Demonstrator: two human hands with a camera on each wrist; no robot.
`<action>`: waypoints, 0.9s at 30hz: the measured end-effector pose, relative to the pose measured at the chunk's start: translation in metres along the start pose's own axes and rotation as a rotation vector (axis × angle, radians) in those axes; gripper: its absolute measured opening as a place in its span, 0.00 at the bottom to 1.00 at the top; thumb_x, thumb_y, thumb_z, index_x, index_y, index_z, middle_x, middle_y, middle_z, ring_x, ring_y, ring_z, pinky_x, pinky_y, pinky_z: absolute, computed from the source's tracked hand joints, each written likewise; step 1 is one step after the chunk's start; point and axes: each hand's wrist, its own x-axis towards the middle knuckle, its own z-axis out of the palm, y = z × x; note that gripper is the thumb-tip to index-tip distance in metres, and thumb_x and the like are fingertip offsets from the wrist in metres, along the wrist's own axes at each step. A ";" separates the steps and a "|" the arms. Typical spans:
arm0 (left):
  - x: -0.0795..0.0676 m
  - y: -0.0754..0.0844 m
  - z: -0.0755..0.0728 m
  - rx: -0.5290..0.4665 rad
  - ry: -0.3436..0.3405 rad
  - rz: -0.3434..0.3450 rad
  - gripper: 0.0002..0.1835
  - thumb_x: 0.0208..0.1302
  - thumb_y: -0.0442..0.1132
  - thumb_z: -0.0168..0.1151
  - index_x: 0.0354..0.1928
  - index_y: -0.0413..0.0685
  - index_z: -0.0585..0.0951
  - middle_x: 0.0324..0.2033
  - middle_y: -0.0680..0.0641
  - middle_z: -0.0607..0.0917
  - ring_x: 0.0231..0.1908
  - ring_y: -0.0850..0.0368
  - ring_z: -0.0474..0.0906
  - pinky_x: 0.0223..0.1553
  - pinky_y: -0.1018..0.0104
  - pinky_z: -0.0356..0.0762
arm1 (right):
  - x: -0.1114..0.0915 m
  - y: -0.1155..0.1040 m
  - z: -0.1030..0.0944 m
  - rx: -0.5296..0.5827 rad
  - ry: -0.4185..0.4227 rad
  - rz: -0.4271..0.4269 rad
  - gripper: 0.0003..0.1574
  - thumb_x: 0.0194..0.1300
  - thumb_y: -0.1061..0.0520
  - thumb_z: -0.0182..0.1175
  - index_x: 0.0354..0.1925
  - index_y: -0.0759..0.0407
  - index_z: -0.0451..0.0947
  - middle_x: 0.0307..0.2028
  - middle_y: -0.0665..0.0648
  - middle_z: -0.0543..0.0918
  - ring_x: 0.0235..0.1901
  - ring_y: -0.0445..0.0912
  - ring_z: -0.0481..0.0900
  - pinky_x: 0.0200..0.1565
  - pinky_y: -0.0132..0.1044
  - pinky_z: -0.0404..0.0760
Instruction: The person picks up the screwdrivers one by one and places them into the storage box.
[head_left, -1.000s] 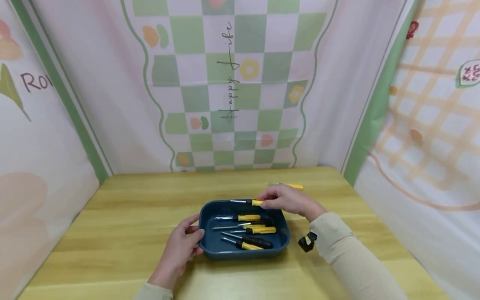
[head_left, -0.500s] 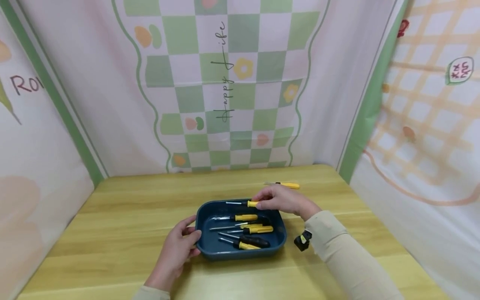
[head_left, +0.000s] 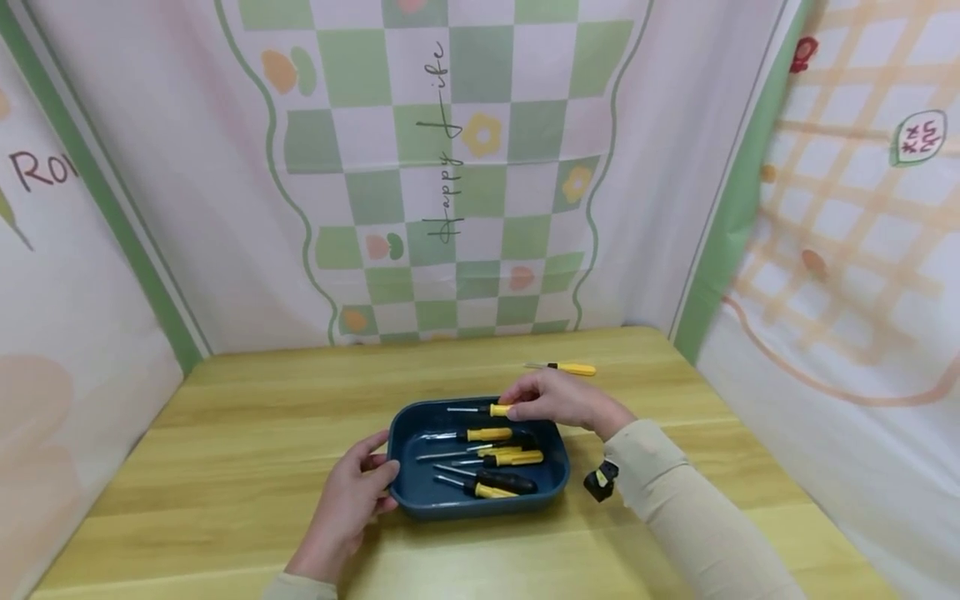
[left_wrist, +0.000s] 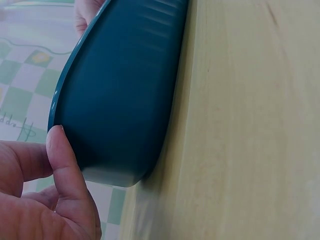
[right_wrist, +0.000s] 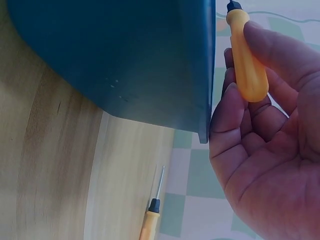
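Observation:
A dark blue rectangular bin [head_left: 405, 492] stands on the table with several screwdrivers inside, most with yellow handles and one with a black handle [head_left: 507, 481]. At its left end my left hand [head_left: 348, 496] grips the rim, thumb on the rim and fingers along the outer wall. Over the bin's far right part, my right hand [head_left: 558, 400] pinches the yellow handle of a screwdriver [right_wrist: 248, 65] between thumb and fingers. Its shaft points left, level above the bin's far side. In the right wrist view the handle shows just beyond the bin's rim.
Behind my right hand, another yellow-handled screwdriver [head_left: 576, 368] lies on the wooden table [head_left: 262, 433]. Printed curtains hang along the back and both sides of the table. A small black device [head_left: 600, 481] sits at my right cuff.
The head view has shifted slightly, moving the whole scene a little left in the picture. The held screwdriver has come down slightly toward the bin, while my left hand keeps its grip.

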 end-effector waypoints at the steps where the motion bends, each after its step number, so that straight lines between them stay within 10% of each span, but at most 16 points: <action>1: 0.000 0.000 0.000 0.001 0.002 -0.004 0.28 0.75 0.32 0.58 0.75 0.49 0.71 0.57 0.37 0.71 0.29 0.52 0.77 0.28 0.68 0.83 | 0.001 0.000 0.001 -0.003 -0.003 -0.005 0.17 0.73 0.48 0.66 0.55 0.53 0.87 0.50 0.51 0.88 0.46 0.43 0.85 0.54 0.44 0.85; 27: 0.002 -0.002 -0.002 -0.020 -0.016 0.022 0.28 0.75 0.32 0.59 0.75 0.47 0.71 0.55 0.38 0.71 0.27 0.53 0.76 0.27 0.68 0.83 | 0.008 -0.007 0.013 -0.098 0.026 0.002 0.19 0.67 0.51 0.71 0.50 0.61 0.85 0.38 0.47 0.89 0.37 0.40 0.85 0.47 0.39 0.86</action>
